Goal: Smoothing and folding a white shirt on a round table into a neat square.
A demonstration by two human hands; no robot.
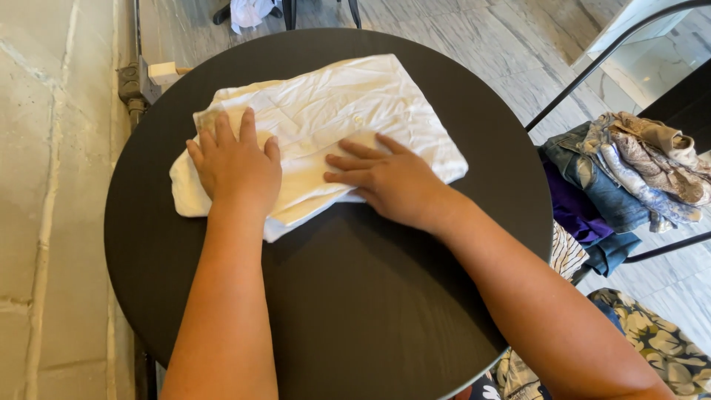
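Left hand (235,164) flat on folded white garment (326,118), right hand (392,180) flat beside it

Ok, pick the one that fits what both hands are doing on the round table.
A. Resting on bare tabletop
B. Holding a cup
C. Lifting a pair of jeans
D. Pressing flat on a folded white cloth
D: the left hand and right hand both lie palm-down on the folded white cloth on the dark round table.

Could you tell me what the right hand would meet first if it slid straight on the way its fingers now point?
Probably the left hand: the right hand lies flat on the folded white garment, fingers pointing left across it.
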